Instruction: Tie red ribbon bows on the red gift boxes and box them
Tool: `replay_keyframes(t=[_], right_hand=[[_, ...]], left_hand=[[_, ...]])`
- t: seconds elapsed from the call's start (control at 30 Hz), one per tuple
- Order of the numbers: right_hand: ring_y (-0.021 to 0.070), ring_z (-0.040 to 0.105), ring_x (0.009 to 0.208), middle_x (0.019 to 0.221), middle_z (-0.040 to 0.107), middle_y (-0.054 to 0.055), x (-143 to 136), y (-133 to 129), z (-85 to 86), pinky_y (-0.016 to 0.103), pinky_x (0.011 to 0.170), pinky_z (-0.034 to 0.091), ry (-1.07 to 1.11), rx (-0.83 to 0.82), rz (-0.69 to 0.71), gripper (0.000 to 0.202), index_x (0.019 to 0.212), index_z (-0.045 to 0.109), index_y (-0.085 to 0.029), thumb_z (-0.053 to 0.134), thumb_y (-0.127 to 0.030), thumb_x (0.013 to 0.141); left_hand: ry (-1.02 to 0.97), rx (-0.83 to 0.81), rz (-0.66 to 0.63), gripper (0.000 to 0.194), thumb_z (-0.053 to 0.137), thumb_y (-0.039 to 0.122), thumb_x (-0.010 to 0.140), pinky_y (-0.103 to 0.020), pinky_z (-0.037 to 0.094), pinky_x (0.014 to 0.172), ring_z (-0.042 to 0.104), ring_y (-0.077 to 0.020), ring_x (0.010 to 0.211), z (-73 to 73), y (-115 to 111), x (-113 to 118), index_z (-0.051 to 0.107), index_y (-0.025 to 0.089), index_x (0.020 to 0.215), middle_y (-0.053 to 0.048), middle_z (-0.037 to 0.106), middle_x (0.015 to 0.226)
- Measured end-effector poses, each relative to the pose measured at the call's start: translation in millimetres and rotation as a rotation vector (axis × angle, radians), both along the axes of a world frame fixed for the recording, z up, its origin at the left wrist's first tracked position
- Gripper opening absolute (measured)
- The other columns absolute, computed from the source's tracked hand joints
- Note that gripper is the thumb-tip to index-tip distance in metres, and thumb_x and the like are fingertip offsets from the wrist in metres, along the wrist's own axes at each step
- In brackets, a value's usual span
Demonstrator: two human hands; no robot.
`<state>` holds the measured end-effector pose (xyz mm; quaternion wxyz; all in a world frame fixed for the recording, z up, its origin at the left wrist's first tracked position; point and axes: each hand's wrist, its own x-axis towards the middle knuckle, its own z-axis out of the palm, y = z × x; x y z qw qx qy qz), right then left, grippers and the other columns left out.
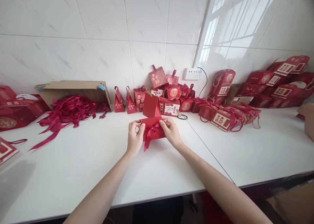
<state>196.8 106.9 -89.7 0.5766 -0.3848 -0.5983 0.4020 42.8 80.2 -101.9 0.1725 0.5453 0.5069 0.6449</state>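
A small red gift box [159, 134] is between my hands, above the white table. A shiny dark-red ribbon [148, 137] is tied in a bow across its front, one tail hanging down. My left hand [135, 135] grips the box's left edge with thumb and fingers. On the right edge, my right hand [171, 130] pinches it near the top corner, thumb in front. Just behind the box stands a taller plain red box [150, 105] with a gold cord loop on top.
At the left, loose red ribbons [71, 108] spill from a cardboard box [73, 85]. Finished-looking red boxes [222, 119] with bows stand to the right, with more stacked boxes [282, 93] behind. A black hair tie [182, 117] lies mid-table. Another person's hand [308, 121] shows at the right edge.
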Motion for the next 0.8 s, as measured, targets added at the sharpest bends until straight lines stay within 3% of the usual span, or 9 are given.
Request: replay_keyframes(t=[0.3,0.47,0.63,0.73,0.8], right_hand=[[0.0167,0.059,0.081,0.099,0.061,0.004,2.7,-0.4,5.3,0.03,0.071,0.051,0.222,-0.119,0.177,0.045,0.065,0.045,-0.019,0.067,-0.058,0.064],[0.0152,0.058,0.081,0.099,0.06,0.003,1.2,1.4,2.9,0.03,0.071,0.051,0.315,-0.21,0.208,0.044,0.062,0.047,-0.018,0.073,-0.055,0.06],[0.0153,0.056,0.075,0.082,0.058,0.001,-3.0,4.9,-3.4,0.032,0.069,0.051,0.382,-0.262,0.187,0.047,0.062,0.049,-0.019,0.073,-0.058,0.056],[0.0199,0.058,0.085,0.084,0.057,0.003,0.0,6.4,-5.3,0.036,0.077,0.05,0.261,-0.213,0.151,0.047,0.072,0.05,-0.021,0.07,-0.062,0.059],[0.0243,0.055,0.104,0.106,0.055,0.007,5.4,7.2,-5.3,0.04,0.085,0.048,0.152,-0.111,0.199,0.054,0.091,0.051,-0.023,0.073,-0.059,0.057]], left_hand=[[0.107,0.044,0.075,0.02,0.044,0.036,0.086,-0.034,0.041,0.092,0.053,-0.019,0.104,2.4,0.0,-0.9,0.042,0.021,0.073,-0.008,0.055,0.106],[0.085,0.016,0.09,0.019,0.041,0.036,0.088,-0.033,0.043,0.087,0.054,-0.0187,0.102,3.3,1.2,-0.5,0.043,0.021,0.076,-0.009,0.057,0.11],[0.038,0.015,0.073,0.02,0.04,0.038,0.088,-0.033,0.041,0.091,0.054,-0.0187,0.105,1.6,4.6,-1.6,0.045,0.021,0.078,-0.008,0.057,0.111],[-0.027,-0.014,0.031,0.023,0.042,0.041,0.088,-0.034,0.039,0.093,0.053,-0.0193,0.107,0.3,7.2,-4.3,0.047,0.02,0.078,-0.008,0.056,0.113],[-0.069,-0.039,0.01,0.025,0.042,0.043,0.087,-0.034,0.039,0.093,0.053,-0.0194,0.106,0.3,8.4,-6.4,0.047,0.02,0.078,-0.007,0.056,0.113]])
